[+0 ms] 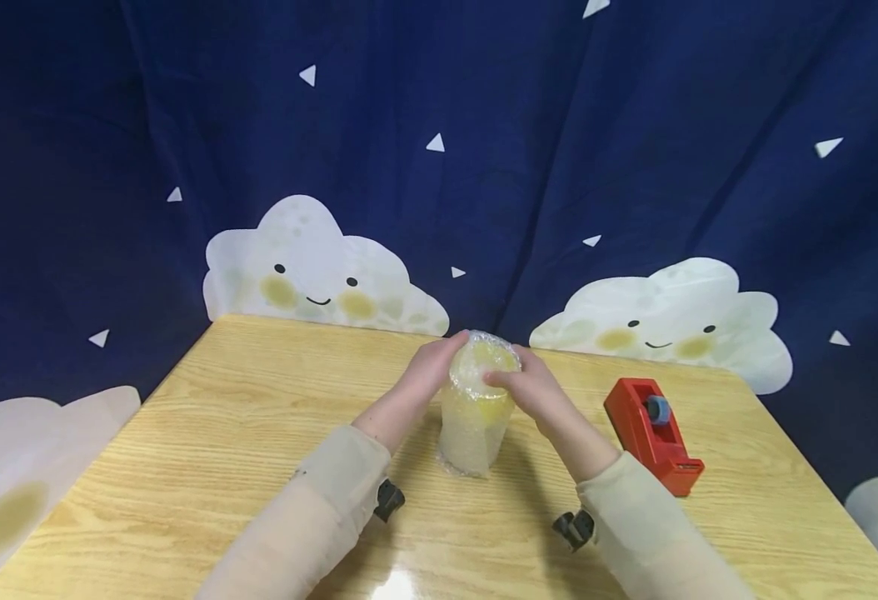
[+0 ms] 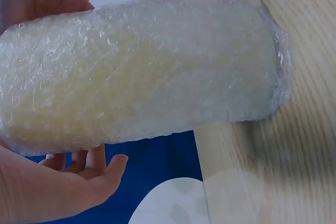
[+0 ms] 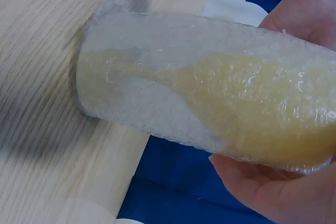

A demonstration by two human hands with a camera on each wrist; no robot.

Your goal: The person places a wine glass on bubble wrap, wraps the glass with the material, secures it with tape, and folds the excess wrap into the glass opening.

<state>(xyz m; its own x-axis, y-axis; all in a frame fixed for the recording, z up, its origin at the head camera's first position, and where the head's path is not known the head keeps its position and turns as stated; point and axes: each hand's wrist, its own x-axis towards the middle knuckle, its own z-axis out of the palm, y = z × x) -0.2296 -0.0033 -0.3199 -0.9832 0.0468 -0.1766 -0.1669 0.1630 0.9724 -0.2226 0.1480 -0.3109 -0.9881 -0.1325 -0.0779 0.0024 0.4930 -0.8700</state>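
A bubble-wrapped cylinder (image 1: pixel 473 433) stands roughly upright at the middle of the wooden table, its lower end right at the tabletop. Through the wrap shows a pale yellow stemmed shape, wide near the top and narrow below, like a goblet; it is plainest in the right wrist view of the wrapped cylinder (image 3: pixel 210 93). My left hand (image 1: pixel 429 367) holds the upper part from the left, thumb at the top rim. From the right, my right hand (image 1: pixel 538 387) grips the same upper part, its thumb over the top end. The far-side fingers are partly hidden behind the wrap.
A red tape dispenser (image 1: pixel 652 437) with a blue-cored roll (image 1: pixel 658 410) stands right of my right forearm. The wooden table (image 1: pixel 259 400) ends at the back against a dark blue curtain (image 1: pixel 379 125) printed with smiling clouds. Black wrist mounts (image 1: pixel 574 530) hang below both sleeves.
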